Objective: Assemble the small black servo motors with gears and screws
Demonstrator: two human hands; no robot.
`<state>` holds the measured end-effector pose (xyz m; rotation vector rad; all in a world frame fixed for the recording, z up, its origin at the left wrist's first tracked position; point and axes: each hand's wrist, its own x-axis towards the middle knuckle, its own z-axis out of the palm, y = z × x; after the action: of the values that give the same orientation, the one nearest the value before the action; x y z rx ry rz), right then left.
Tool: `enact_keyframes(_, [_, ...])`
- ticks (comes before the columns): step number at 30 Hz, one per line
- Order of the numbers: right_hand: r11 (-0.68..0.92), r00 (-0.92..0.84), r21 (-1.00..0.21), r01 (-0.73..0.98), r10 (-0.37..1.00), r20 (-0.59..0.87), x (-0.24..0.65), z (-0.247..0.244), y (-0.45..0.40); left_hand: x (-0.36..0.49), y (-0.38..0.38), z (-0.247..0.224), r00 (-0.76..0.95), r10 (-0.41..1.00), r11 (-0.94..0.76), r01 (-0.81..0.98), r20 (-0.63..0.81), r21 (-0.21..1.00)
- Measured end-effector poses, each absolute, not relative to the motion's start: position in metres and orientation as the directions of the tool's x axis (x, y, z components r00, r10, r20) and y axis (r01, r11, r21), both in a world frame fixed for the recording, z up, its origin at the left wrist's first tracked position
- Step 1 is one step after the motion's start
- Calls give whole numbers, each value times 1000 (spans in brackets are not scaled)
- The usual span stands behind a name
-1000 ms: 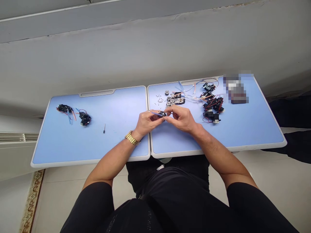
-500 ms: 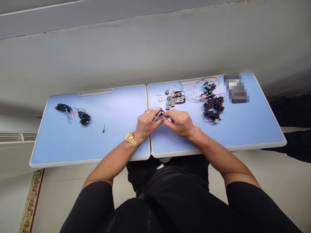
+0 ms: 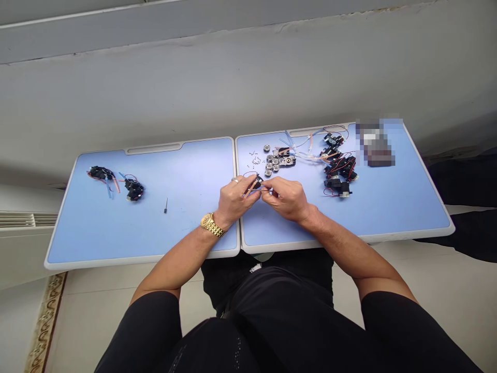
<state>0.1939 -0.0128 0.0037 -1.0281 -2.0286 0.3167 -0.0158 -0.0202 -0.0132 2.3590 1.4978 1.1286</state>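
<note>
My left hand (image 3: 236, 198) is closed on a small black plastic assembly (image 3: 259, 179), with a thin wire looping out above the fingers and an orange strip (image 3: 251, 187) along it. Close against it, my right hand (image 3: 285, 197) pinches a thin rod-like tool (image 3: 255, 190), which looks like a small screwdriver. Its shaft points left, across the front of the assembly. The fingers hide most of both things, so I cannot tell whether the tip touches a screw. Loose screws (image 3: 256, 160) lie just beyond my hands, beside several round metallic wheel-like parts (image 3: 269, 166).
Black assemblies with wires (image 3: 339, 167) crowd the right tabletop (image 3: 388, 207), near blue tubes (image 3: 289, 139) and open mechanisms (image 3: 286, 160). Two more assemblies (image 3: 134, 188) and a small screwdriver (image 3: 165, 205) lie on the left tabletop (image 3: 186, 171). A blurred dark object (image 3: 376, 145) sits far right.
My hands stay together in nearly the same place. The thin tool and the orange strip show a little more between the fingers. The view has shifted slightly.
</note>
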Motion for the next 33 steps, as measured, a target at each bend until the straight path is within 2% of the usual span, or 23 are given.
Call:
enact_keyframes(3, [600,-292,-631,491,796,530,193,8,-13,-15,-21,-11,221,819,-506,714,529,485])
enact_keyframes(5, [528,-230,-736,424,849,476,193,14,-13,-13,-21,-9,209,818,-508,698,536,504])
enact_keyframes(8, [290,-147,-915,281,955,257,197,21,-8,-12,-20,-7,172,835,-493,656,522,572])
enact_keyframes(10, [109,-156,-982,157,984,84,200,24,-3,-11,-19,-6,146,851,-478,612,504,630])
enact_keyframes(13, [-61,-180,-998,-12,982,-58,205,25,7,-11,-17,-4,112,862,-466,559,495,686])
enact_keyframes(18, [-171,-192,-976,-137,971,-143,206,25,17,-12,-13,-2,84,876,-448,503,474,739])
enact_keyframes(24, [-197,-221,-968,-156,962,-160,205,25,18,-13,-14,-1,76,902,-414,435,425,800])
enact_keyframes(33, [-126,-229,-983,-134,969,-93,206,20,17,-14,-10,-5,86,971,-237,241,223,941])
